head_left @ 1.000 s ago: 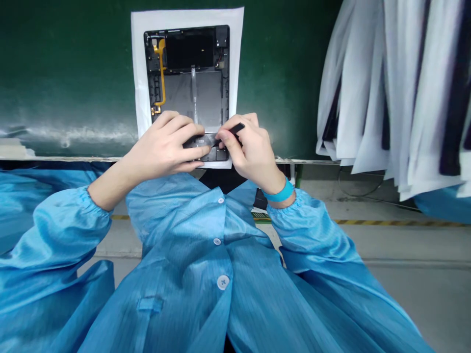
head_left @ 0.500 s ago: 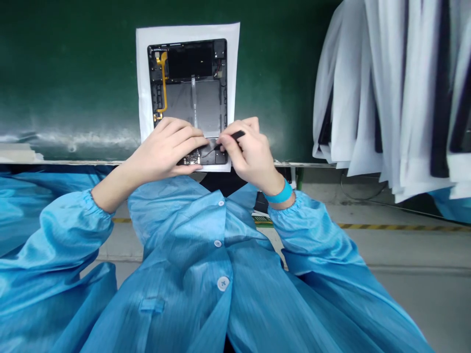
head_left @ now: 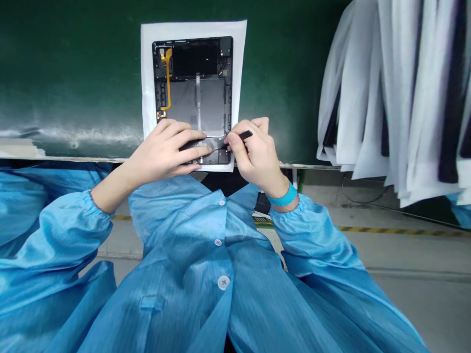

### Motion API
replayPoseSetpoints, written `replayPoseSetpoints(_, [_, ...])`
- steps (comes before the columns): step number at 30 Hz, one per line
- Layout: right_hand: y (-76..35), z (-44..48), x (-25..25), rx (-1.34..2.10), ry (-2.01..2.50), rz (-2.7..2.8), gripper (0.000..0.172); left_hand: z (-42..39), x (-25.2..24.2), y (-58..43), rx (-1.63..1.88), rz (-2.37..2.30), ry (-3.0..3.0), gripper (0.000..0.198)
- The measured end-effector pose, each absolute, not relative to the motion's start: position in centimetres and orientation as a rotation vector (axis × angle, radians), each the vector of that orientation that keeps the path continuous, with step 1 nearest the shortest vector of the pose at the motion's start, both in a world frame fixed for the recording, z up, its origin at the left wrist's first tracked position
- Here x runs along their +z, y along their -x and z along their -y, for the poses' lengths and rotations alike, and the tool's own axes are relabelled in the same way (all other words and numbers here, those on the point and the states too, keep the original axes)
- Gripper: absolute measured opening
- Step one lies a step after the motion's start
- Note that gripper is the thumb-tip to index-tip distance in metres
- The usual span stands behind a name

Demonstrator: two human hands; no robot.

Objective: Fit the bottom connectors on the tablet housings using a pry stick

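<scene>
An opened tablet (head_left: 186, 100) lies on a white sheet (head_left: 147, 88), its dark inside facing up. An orange flex cable (head_left: 169, 88) runs along its left side, and a pale strip (head_left: 198, 100) crosses the grey middle area. My left hand (head_left: 165, 151) rests on the lower left part of the tablet, fingers stretched out, covering part of a small circuit board (head_left: 197, 160). Between thumb and fingers, my right hand (head_left: 255, 152) grips black tweezers (head_left: 246, 135). Their thin curved tip points left, close to my left fingertips at the tablet's lower end.
The green bench top (head_left: 73, 73) ends at a pale front edge just below the tablet. At the right, several white sheets (head_left: 368, 88) with dark panels between them stand in a row, overhanging the edge. Pale material (head_left: 20, 148) lies at the left edge.
The tablet and both hands appear slightly farther right in view. My left fingers have spread a little, and the tweezers have shifted slightly right with my right hand.
</scene>
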State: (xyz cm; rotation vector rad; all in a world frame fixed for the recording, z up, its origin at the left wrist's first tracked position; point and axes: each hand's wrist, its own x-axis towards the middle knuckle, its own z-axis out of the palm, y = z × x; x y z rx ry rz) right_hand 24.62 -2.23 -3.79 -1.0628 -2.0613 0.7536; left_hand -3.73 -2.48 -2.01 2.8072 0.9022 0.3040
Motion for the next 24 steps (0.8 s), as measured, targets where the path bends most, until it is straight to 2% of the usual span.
replayPoseSetpoints(8, [-24.6, 2.3, -3.8, 0.712, 1.034, 2.067, 0.041, 3.0, -2.2, 3.8, 0.471, -0.832, -3.004, 0.022])
replayPoseSetpoints(16, [-23.7, 2.3, -3.3, 0.865, 0.931, 2.074, 0.039, 3.0, -2.0, 3.8, 0.422, -0.835, -2.989, 0.020])
replayPoseSetpoints(24, [-23.8, 2.2, -3.2, 0.737, 0.789, 2.093, 0.038, 3.9, -0.7, 3.0, 0.435, -0.832, -2.944, 0.023])
